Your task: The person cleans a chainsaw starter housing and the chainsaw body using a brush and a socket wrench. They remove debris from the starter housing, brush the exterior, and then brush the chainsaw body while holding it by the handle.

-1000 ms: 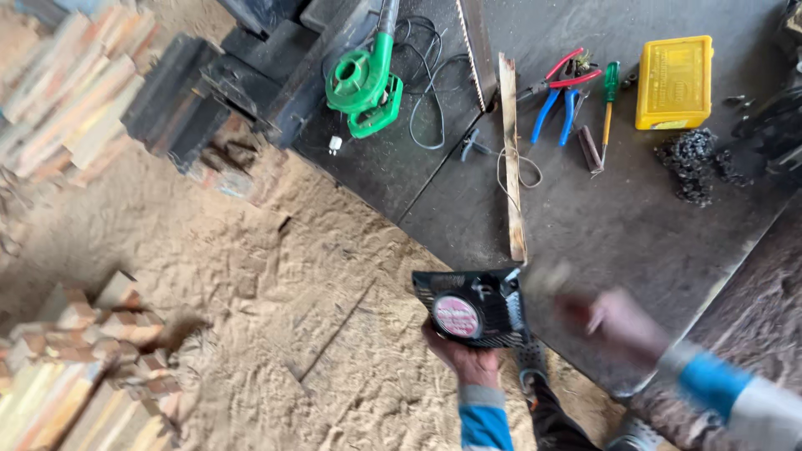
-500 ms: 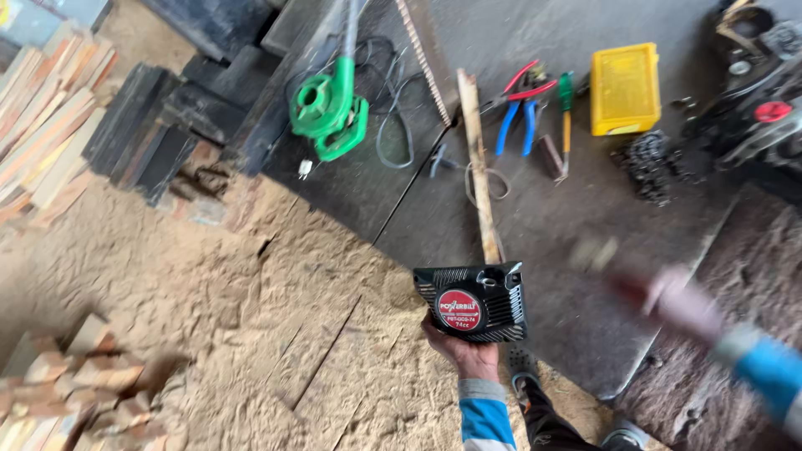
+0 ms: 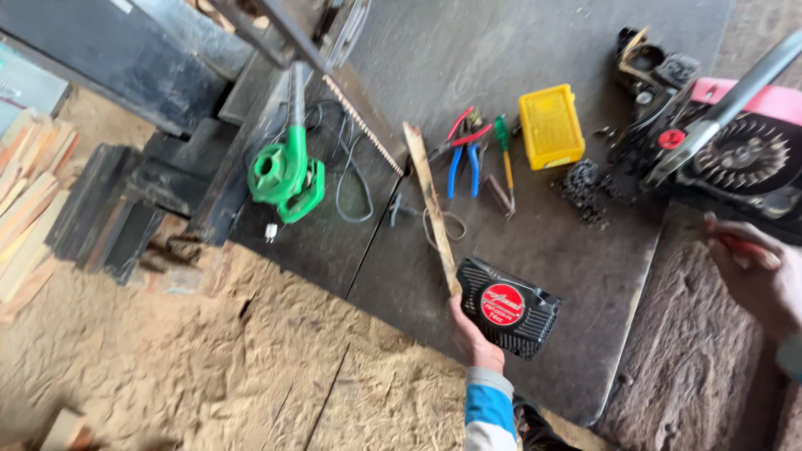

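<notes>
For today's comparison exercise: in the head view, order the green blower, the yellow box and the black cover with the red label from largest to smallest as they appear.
1. Green blower
2. Black cover, though it is held nearer the camera, which may enlarge it
3. Yellow box

Floor of pale sawdust and worn wooden planks across the near left. Large dark grey metal sheet serves as work surface, centre to far right, its near edge meeting the sawdust. Coarse brown matting near right, beside the sheet. Stack of black slats at left; pale split timber pieces at the left edge. Dark steel frame beams far left. Even daylight, soft shadows.
</notes>
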